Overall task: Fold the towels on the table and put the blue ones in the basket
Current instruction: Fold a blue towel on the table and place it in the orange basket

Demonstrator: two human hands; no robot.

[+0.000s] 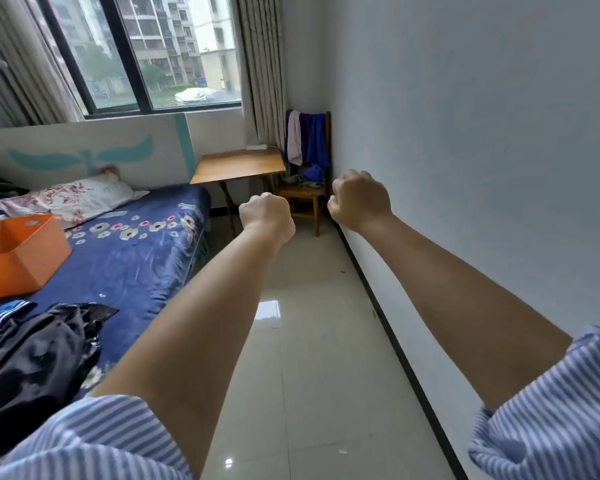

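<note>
Both my arms are stretched forward at chest height. My left hand point(266, 213) and my right hand point(359, 199) are each curled into a fist and hold nothing. Far ahead, a small wooden table point(238, 165) stands under the window with a bare top. Beside it a wooden chair point(305, 195) in the corner carries a blue towel point(313, 140) and a pale pink towel point(294, 138) over its back, and another blue cloth point(313, 174) lies on the seat. An orange basket point(21, 252) sits on the bed at the left.
A bed point(136, 265) with a blue flowered sheet fills the left side, with a pillow point(73, 197) and dark clothes point(35, 358) on it. A tiled floor aisle point(312, 341) runs between bed and the right wall point(482, 150) toward the table.
</note>
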